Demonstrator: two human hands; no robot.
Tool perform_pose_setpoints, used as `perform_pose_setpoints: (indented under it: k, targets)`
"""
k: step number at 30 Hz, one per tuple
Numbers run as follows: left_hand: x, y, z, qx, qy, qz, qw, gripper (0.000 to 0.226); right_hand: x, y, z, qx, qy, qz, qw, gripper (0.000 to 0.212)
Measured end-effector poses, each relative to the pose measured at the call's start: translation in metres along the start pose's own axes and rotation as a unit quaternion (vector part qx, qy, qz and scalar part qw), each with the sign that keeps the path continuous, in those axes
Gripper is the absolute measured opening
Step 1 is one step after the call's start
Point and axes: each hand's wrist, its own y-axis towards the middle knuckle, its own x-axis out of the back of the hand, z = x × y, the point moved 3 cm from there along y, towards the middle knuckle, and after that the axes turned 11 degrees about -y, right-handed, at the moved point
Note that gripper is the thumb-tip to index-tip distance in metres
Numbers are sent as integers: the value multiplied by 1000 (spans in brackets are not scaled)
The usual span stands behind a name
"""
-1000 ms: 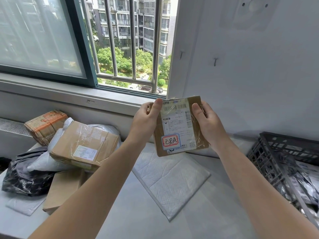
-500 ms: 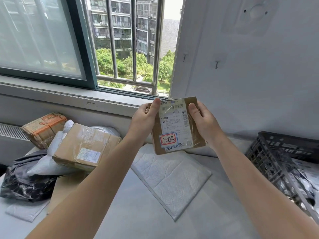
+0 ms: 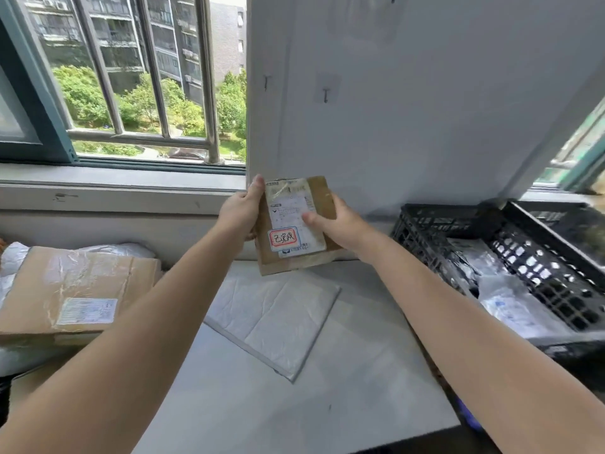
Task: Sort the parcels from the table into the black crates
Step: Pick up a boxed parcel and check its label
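The table [image 3: 327, 404] runs under the window and serves as the sorting surface: unsorted parcels lie on its left and middle, while the black crate [image 3: 429, 237] sits at its right end within easy reach, so each item only needs a short sweep across. The crate holds grey plastic mail bags [image 3: 510, 303], which suggests soft packets are collected there. At the left edge a large cardboard box [image 3: 75, 290] rests on top of other packages, and a flat white padded mailer [image 3: 275, 319] lies alone in the middle of the table, directly below the raised hands. The small brown parcel [image 3: 324, 198] is in the air above that mailer, tilted upright with its face toward the camera, most likely so its shipping label [image 3: 294, 217] can be read before choosing a crate. The left hand [image 3: 240, 213] grips its left edge, thumb in front and fingers behind; the right hand [image 3: 340, 224] grips the right side, thumb pressed on the label. A red-bordered sticker [image 3: 284, 238] with handwriting sits low on the label, unobstructed.
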Motion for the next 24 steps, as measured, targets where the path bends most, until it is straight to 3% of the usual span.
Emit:
perform_pose_setpoints:
  k: [3, 6, 11, 15, 24]
  targets:
    - [-31, -2, 2, -35, 45, 39, 998, 68, 27, -9, -14, -21, 19, -13, 1000, 62]
    - [-64, -12, 2, -123, 151, 56, 979, 75, 61, -21, -34, -38, -17, -47, 998, 72]
    - [-144, -44, -1, -221, 341, 98, 908, 70, 132, -51, -88, -69, -57, -93, 992, 85]
    - [-235, -79, 0, -297, 430, 136, 842, 67, 203, -85, -152, -105, -60, -124, 985, 94]
    - [-458, -158, 29, -320, 503, 189, 780, 78, 374, -176, -299, -144, -91, -189, 967, 77]
